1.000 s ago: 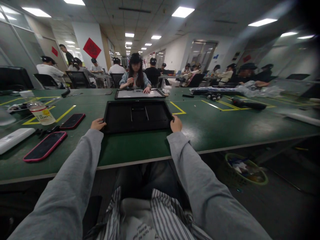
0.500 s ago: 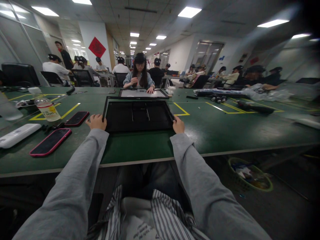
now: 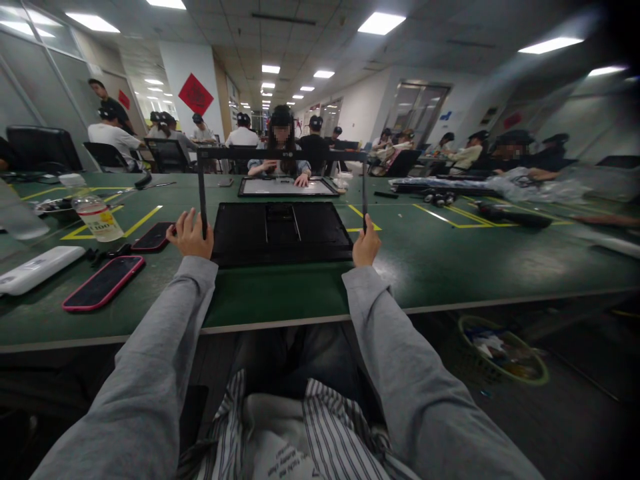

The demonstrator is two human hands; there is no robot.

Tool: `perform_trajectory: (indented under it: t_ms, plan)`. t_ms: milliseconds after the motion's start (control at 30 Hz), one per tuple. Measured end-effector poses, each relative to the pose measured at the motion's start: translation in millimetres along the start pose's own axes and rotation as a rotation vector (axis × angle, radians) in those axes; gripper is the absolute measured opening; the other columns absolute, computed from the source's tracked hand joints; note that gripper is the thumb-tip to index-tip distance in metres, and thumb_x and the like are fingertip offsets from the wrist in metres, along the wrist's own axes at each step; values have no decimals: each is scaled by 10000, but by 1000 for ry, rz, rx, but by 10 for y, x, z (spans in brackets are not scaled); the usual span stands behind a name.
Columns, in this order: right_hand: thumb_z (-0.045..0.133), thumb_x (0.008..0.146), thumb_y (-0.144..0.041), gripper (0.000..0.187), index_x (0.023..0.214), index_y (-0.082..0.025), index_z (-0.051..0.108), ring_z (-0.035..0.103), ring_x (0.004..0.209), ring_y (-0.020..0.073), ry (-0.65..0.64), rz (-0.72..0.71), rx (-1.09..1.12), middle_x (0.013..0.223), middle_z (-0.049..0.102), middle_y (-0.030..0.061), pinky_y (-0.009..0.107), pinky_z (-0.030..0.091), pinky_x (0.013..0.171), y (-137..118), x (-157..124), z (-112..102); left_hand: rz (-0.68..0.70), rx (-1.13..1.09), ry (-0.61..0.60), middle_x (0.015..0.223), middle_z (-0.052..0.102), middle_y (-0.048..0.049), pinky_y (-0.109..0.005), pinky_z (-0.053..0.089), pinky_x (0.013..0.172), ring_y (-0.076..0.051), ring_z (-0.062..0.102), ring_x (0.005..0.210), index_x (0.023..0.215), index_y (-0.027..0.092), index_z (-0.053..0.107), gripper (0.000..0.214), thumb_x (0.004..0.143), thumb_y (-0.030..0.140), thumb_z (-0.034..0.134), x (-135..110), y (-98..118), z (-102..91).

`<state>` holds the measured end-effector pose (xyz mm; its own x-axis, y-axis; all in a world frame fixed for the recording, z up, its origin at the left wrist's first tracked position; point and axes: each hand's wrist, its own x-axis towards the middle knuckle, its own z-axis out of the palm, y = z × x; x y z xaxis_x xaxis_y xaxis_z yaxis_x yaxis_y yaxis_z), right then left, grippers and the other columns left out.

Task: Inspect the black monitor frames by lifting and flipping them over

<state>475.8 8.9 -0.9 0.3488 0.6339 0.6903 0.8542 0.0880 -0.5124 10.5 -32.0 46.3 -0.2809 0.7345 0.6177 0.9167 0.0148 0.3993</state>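
A thin black monitor bezel frame [image 3: 284, 155] stands tilted up, its far bar raised above the table. My left hand [image 3: 191, 235] grips the frame's left side bar, thumb inside and fingers outside. On the opposite side bar, my right hand [image 3: 367, 244] is closed around it. Beneath and between my hands a black monitor back cover [image 3: 240, 230] lies flat on the green table [image 3: 280, 293], with two light strips around a recess in its middle. The bezel's near bar is hard to tell from the dark cover.
Across the table a co-worker [image 3: 280, 147] rests a hand on a flat panel [image 3: 265, 187]. At left are two phones [image 3: 104, 283] [image 3: 153, 237], a bottle [image 3: 97, 217] and a white device [image 3: 37, 270]. A power tool [image 3: 515, 215] lies right; a basket [image 3: 500, 350] stands below.
The bezel's far bar has swung upward from near the cover's far edge to well above it. Both hands keep hold of the sides; my right hand has shifted slightly right and up.
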Motion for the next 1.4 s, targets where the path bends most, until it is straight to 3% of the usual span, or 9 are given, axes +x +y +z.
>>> perform_trajectory:
  t_ms: [200, 467, 700, 867, 1033, 1233, 1400]
  plan:
    - [390, 919, -155, 560, 1465, -178, 514, 627, 1107, 292, -219, 99, -56, 1251, 684, 152, 440, 432, 990, 162, -23, 174, -22, 104, -64, 1426, 595, -105, -630, 125, 1129, -311, 309, 1465, 1189, 266, 702, 373, 914, 284, 452, -63, -78, 311]
    - [444, 913, -152, 527, 1426, -188, 562, 635, 1117, 292, -307, 139, -66, 1233, 697, 150, 436, 441, 992, 248, 4, 233, -56, 147, -185, 1403, 613, -92, -645, 173, 1118, -319, 310, 1442, 1145, 284, 722, 351, 918, 331, 458, -42, -150, 389]
    - [470, 899, -163, 521, 1401, -225, 592, 641, 1092, 283, -302, 176, -30, 1217, 707, 127, 442, 460, 983, 304, 6, 272, -117, 109, -226, 1323, 662, -114, -639, 227, 1109, -326, 380, 1389, 1167, 280, 724, 378, 932, 427, 468, -3, -258, 504]
    - [493, 887, -156, 513, 1386, -197, 603, 635, 1101, 276, -286, 152, -8, 1215, 706, 134, 427, 471, 984, 344, 21, 302, -197, 128, -300, 1266, 684, -160, -571, 382, 1034, -359, 523, 1256, 1256, 227, 699, 505, 925, 521, 457, 55, -324, 548]
    - [493, 896, -155, 502, 1385, -198, 601, 636, 1101, 264, -293, 138, -3, 1205, 709, 130, 421, 472, 992, 372, 29, 322, -150, 185, -342, 1257, 692, -165, -497, 442, 990, -351, 582, 1204, 1287, 203, 684, 526, 943, 503, 420, 93, -355, 556]
    - [486, 890, -185, 502, 1375, -199, 617, 617, 1088, 266, -283, 146, -2, 1187, 709, 128, 432, 469, 978, 321, 5, 270, -208, 89, -360, 1282, 687, -142, -407, 466, 969, -310, 620, 1179, 1305, 188, 658, 524, 949, 493, 427, 81, -336, 550]
    - [478, 896, -208, 498, 1371, -222, 623, 604, 1079, 268, -302, 134, -66, 1151, 709, 120, 427, 467, 957, 278, 0, 220, -165, 185, -376, 1257, 692, -164, -406, 488, 913, -325, 635, 1143, 1257, 177, 681, 513, 955, 474, 392, 93, -330, 530]
